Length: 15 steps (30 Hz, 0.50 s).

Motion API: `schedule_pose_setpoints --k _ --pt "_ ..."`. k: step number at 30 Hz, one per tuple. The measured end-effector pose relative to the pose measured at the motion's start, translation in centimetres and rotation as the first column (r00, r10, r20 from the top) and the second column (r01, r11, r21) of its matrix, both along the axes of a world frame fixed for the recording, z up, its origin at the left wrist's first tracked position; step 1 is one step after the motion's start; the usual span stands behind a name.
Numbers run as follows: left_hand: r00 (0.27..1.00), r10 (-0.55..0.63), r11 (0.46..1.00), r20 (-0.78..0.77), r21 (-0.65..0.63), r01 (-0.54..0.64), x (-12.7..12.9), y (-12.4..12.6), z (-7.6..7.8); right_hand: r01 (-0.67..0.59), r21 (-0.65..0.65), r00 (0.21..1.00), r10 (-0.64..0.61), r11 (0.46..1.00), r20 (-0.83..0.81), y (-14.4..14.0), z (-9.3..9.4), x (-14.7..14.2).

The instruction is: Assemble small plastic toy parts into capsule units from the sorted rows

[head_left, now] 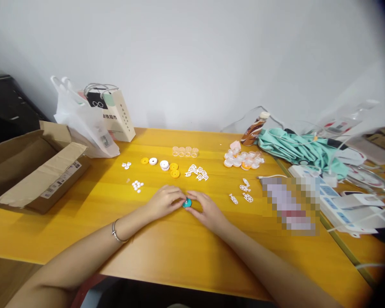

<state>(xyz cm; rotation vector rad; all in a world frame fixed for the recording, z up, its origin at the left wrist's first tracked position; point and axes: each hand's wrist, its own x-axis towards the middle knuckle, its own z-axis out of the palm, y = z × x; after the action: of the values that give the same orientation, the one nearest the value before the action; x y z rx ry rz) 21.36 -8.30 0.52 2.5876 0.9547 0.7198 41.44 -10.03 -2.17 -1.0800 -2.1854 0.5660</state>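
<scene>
both forearms come in from the bottom edge and meet in the middle of the yellow worktop [83, 222]. the left hand [164, 201] lies palm down with fingers curled, and a thin bracelet [116, 233] sits on its wrist. the right hand [208, 209] is also palm down, fingers bent toward the left one. between the fingertips of both hands is a small teal piece [187, 203], pinched from the two sides and resting on the worktop; both hands are narrow around it.

just behind the hands are white flat parts [197, 172], and to the right some more white parts [245, 192]. to the left lie small white dots [137, 185]. farther back are yellow and white discs [167, 166] and a row of clear cups [185, 151]. a heap of orange and white caps [243, 160] lies right of them, near a green cloth [291, 149]. at the far left stand an open box [35, 167] and a white bag [83, 119] at the wall.
</scene>
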Motion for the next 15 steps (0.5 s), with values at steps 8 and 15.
schedule_pose_setpoints --k 8,15 --pt "0.999 -0.049 0.998 0.019 0.045 0.048 0.08 -0.08 -0.27 0.001 0.014 1.000 -0.001 1.000 0.002 0.07 -0.15 -0.03" --pt "0.996 -0.048 0.999 0.078 0.020 0.047 -0.50 -0.13 -0.14 -0.005 0.001 1.000 0.005 1.000 -0.011 0.14 -0.12 -0.06"
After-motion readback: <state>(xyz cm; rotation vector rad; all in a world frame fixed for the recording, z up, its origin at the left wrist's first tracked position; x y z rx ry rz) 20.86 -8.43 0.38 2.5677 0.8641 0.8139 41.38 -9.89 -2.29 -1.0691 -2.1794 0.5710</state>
